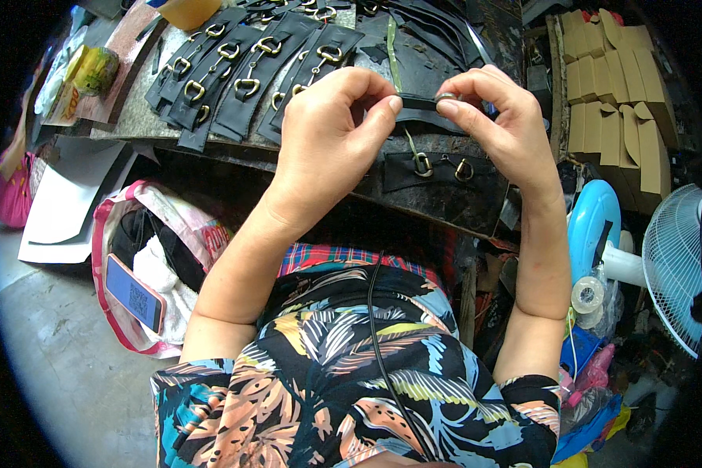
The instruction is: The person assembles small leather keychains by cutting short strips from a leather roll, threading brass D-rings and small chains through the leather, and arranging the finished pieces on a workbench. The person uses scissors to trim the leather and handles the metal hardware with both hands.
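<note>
Between my two hands a narrow black strap [418,103] is stretched level above the bench. My left hand [324,144] is closed in a pinch on its left end, thumb against forefinger. At the other end my right hand [507,117] pinches the strap together with a small metal ring [447,97]. Just below lies a black strap piece with metal rings [437,171], near the bench's front edge. Several black strap pieces with gold-coloured D-rings and clasps [246,86] are laid in rows to the left of my hands.
A dark workbench [476,207] spans the front. Flat brown cartons [616,86] are stacked at the right, above a white fan [675,265] and a blue round object [593,226]. At lower left, a pink-edged bag [105,312] holds cloth and a phone [135,295].
</note>
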`<state>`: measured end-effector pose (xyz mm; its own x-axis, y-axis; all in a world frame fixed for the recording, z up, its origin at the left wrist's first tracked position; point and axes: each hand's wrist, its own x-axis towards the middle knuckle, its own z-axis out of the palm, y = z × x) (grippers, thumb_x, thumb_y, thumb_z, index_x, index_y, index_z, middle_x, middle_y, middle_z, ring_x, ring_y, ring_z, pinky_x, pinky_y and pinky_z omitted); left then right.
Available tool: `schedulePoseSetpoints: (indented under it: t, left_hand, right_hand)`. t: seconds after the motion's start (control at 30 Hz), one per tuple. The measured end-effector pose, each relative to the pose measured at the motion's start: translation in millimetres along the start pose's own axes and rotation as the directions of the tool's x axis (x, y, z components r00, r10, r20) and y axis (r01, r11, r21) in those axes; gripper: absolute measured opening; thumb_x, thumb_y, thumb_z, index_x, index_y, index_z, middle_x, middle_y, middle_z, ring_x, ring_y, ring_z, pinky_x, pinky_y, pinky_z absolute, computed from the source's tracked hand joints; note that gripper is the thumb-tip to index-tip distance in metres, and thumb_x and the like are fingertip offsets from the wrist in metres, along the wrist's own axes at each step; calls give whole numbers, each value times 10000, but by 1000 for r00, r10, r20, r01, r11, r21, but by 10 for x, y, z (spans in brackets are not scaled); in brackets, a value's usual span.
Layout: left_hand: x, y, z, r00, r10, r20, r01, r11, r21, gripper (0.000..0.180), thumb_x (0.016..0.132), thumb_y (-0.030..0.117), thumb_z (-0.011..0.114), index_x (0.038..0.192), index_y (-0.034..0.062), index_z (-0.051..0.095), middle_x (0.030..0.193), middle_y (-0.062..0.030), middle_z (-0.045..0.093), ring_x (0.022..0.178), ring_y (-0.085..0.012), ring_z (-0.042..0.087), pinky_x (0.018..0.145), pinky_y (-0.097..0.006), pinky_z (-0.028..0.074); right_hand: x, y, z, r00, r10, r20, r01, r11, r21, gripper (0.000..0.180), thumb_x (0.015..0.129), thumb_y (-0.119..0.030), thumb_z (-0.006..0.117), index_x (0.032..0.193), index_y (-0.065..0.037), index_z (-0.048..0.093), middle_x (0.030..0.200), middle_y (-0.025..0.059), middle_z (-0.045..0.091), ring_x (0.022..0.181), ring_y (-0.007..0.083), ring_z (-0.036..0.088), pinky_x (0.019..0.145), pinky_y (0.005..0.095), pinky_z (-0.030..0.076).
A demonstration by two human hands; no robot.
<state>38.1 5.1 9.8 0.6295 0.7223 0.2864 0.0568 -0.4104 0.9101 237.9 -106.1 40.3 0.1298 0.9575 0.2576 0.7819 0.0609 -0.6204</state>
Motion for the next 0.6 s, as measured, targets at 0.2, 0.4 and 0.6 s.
schedulePoseSetpoints:
  t: [0.2,0.4,0.6]
  left_hand:
    - [38,-33,17,999,46,-3,-46,997,54,128,912,116,739,969,2,731,834,-131,720,664,-204,667,640,-318,529]
    - [106,-51,-159,967,253,-9,-229,890,395,184,840,168,794,977,55,743,888,-94,690,871,-308,651,795,-406,535]
    - [9,-43,-166,912,295,283,-397,469,789,291,697,238,862,908,82,734,1006,-86,589,1044,-291,546,905,-409,464]
  right_hand:
    - [211,56,101,905,-425,-14,421,901,-104,226,913,-139,750,1102,-15,737,1069,90,695,1058,224,658,949,328,509]
    - [247,105,132,996,-38,75,10,937,348,159,985,-124,709,1081,0,734,1020,77,726,961,134,694,867,295,555]
    - [262,3,-157,995,-25,-94,59,925,374,154,991,-96,695,1114,-32,761,939,41,736,876,101,687,812,252,557]
